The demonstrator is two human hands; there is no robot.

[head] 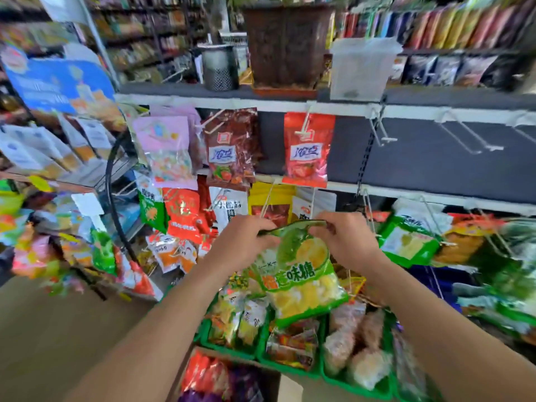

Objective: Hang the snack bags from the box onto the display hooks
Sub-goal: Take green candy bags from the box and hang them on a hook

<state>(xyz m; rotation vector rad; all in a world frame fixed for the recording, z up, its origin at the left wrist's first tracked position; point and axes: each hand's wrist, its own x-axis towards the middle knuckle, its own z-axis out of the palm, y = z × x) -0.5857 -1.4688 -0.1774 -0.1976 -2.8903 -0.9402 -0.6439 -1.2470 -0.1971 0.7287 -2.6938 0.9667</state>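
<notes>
- Two hands share one load: left hand [242, 242] and right hand [346, 239] both pinched closed on the top seam of a green snack bag [301, 274], one at each upper corner, fingers curled over the edge.
- Hangs below the grip, body tilted slightly, bottom corner swinging toward the right; held in the air above the green baskets [262, 353] and the cardboard box [220, 375] of further packets.
- Looks light, judging by the easy fingertip hold; soft film, yielding, with loose individually wrapped pieces pooled in the lower half.
- Likely slick on its glossy printed face, so better gripped at the flat heat-sealed strip on top than at the bulging belly.
- Probably tolerant of squeezing, though the hanging hole in the header could tear if pulled sideways against a wire.
- Best kept taut between both pinches so the header stays flat and the hole opens squarely to a hook tip; hole itself hidden under the fingers, so exact position cannot be told.
- Just beyond the knuckles, wire display hooks [268, 198] on the lower rail, already carrying a yellow packet [271, 203] and white ones.
- Off to the right on that rail, matching green bags [409, 242] already hung, probably the intended row.
- Farther up, red strawberry bag [307, 149] on an upper hook, with bare hooks [383, 132] to its right.
- Farthest, grey shelf top [174, 89] with a mesh cup and a brown planter.
</notes>
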